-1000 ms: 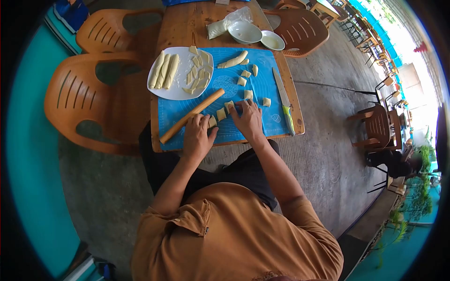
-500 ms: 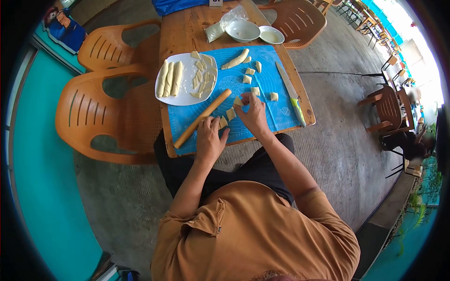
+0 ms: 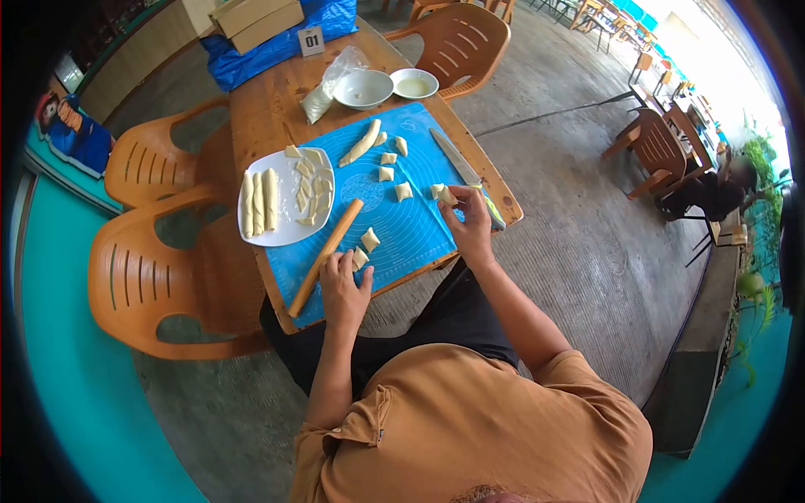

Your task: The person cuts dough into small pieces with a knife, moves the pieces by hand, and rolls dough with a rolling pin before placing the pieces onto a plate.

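My right hand (image 3: 471, 222) pinches a small dough piece (image 3: 449, 197) at the right side of the blue mat (image 3: 411, 230), close against another cut piece. My left hand (image 3: 342, 289) rests at the mat's near edge with fingers and thumb apart, beside the wooden rolling pin (image 3: 329, 251). Its fingertips are at a dough piece (image 3: 360, 258), and a second piece (image 3: 370, 240) lies just beyond. Several more cut pieces (image 3: 403, 192) and an uncut dough roll (image 3: 360, 142) lie farther up the mat. A knife (image 3: 455, 157) with a green and white handle lies along the right edge.
On the left, a white plate (image 3: 288, 237) holds dough rolls and flat cut strips. Behind the mat stand a bag of white powder (image 3: 319, 102), a bowl (image 3: 363, 90) and a smaller dish (image 3: 415, 84). Orange chairs (image 3: 159, 285) flank the table; a person sits far right.
My right hand has carried a dough piece rightward, beside the rightmost one. My left hand stays near the rolling pin. The camera view has turned, shifting the table left and down.
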Motion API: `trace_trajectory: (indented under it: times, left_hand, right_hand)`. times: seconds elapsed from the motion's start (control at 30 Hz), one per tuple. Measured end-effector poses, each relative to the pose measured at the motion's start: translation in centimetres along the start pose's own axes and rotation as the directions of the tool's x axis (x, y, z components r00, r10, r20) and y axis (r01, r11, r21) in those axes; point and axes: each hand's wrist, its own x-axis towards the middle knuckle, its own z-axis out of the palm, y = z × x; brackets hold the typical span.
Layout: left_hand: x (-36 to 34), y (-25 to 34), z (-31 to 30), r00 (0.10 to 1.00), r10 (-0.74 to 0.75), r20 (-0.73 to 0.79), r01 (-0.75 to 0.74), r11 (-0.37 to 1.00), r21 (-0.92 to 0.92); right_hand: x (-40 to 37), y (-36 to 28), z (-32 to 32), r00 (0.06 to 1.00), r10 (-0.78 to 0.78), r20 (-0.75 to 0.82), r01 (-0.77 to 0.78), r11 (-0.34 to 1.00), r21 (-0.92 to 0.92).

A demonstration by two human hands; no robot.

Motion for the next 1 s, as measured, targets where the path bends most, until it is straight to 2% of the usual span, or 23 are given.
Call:
trace_trajectory:
  times: [0.03,0.07,0.1,0.13,0.17,0.23,0.3,0.33,0.4,0.53,0.6,0.73,0.8,0.9,0.93,1.0]
  left_hand:
    - [0.0,0.1,-0.1,1.0,-0.01,0.004,0.01,1.0,0.005]
    - [0.0,0.0,0.0,1.0,-0.008,0.009,0.008,1.0,0.019]
    - [0.0,-0.1,0.0,1.0,0.0,0.01,0.0,1.0,0.016]
    - [0.0,-0.1,-0.1,1.0,0.0,0.011,0.0,1.0,0.013]
    - [0.0,-0.1,-0.1,1.0,0.001,0.013,-0.001,1.0,0.009]
    - [-0.1,-0.3,0.0,1.0,0.009,0.015,-0.009,1.0,0.01]
    - [-0.1,-0.3,0.2,1.0,0.012,0.013,-0.012,1.0,0.009]
    - [-0.1,-0.3,0.2,1.0,0.006,0.003,-0.006,1.0,0.007]
    - [-0.1,-0.3,0.2,1.0,-0.008,-0.003,0.008,1.0,-0.006]
    - [-0.2,-0.4,0.1,1.0,0.005,0.001,-0.005,1.0,-0.024]
    - [-0.2,-0.4,0.1,1.0,0.001,0.0,-0.001,1.0,-0.013]
    - [0.0,-0.2,-0.1,0.999,-0.015,0.035,0.015,1.0,-0.005]
    - [0.0,-0.2,-0.2,0.999,-0.011,0.037,0.012,1.0,-0.008]
    - [0.0,-0.1,-0.1,0.999,-0.007,0.042,0.007,1.0,-0.009]
    - [-0.1,-0.1,-0.1,0.999,-0.009,0.036,0.009,1.0,0.005]
    - [-0.2,-0.5,0.2,0.999,-0.027,0.045,0.026,0.999,0.028]
  right_hand:
    - [-0.1,1.0,-0.5,0.984,0.175,0.013,-0.172,0.945,0.278]
    - [0.1,-0.2,-1.3,0.936,0.348,0.047,-0.343,0.877,0.337]
    - [0.6,-1.2,-1.8,0.937,0.347,0.039,-0.339,0.879,0.336]
    - [1.0,-2.1,-2.3,0.855,0.51,0.093,-0.464,0.675,0.573]
    - [1.3,-2.4,-2.8,0.752,0.631,0.191,-0.525,0.397,0.753]
    - [1.6,-1.3,-3.6,0.768,0.616,0.177,-0.497,0.398,0.771]
    - [2.1,-1.1,-4.4,0.765,0.573,0.294,-0.521,0.282,0.805]
    - [2.3,-1.0,-4.7,0.768,0.572,0.289,-0.517,0.288,0.806]
    - [2.5,-0.9,-5.1,0.755,0.562,0.34,-0.525,0.206,0.826]
    - [2.9,-0.3,-5.8,0.742,0.585,0.326,-0.51,0.177,0.842]
    - [3.3,0.2,-6.6,0.728,0.571,0.379,-0.506,0.076,0.859]
    - [5.0,1.3,-8.6,0.733,0.603,0.316,-0.465,0.105,0.879]
    - [6.2,2.4,-10.4,0.748,0.631,0.204,-0.414,0.205,0.887]
    - [7.8,5.3,-15.2,0.767,0.63,0.12,-0.381,0.297,0.876]
    - [8.3,6.1,-16.8,0.728,0.685,0.03,-0.355,0.339,0.871]
    - [9.0,7.1,-19.9,0.723,0.689,-0.058,-0.321,0.409,0.854]
